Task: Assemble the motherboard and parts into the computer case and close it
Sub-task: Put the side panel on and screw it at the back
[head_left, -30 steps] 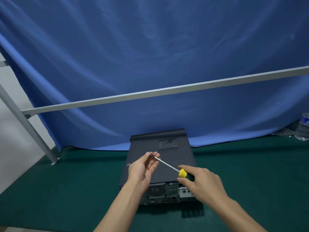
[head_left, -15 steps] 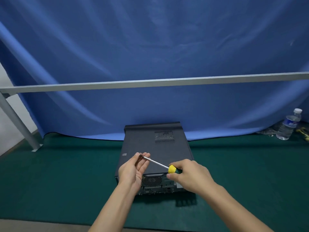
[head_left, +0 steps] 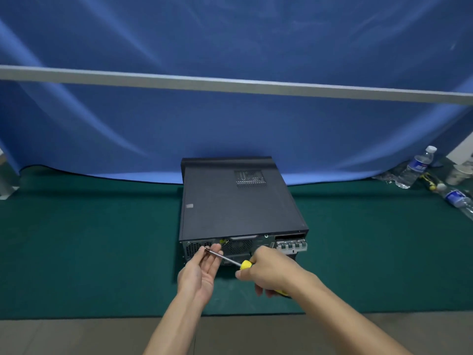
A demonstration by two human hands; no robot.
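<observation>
Closed computer case (head_left: 238, 201) at table (head_left: 89, 252) centre | right hand (head_left: 271, 271) grips screwdriver (head_left: 244, 264) | left hand (head_left: 201, 270) fingers loosely spread at tip, 9 o'clock | advice: seat tip squarely, drive straight.

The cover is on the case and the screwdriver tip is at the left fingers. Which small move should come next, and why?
Probably bring the screwdriver tip forward to the rear panel of the computer case. The right hand grips its yellow handle, the left hand steadies the tip just before that panel, and the cover already lies on top.
</observation>
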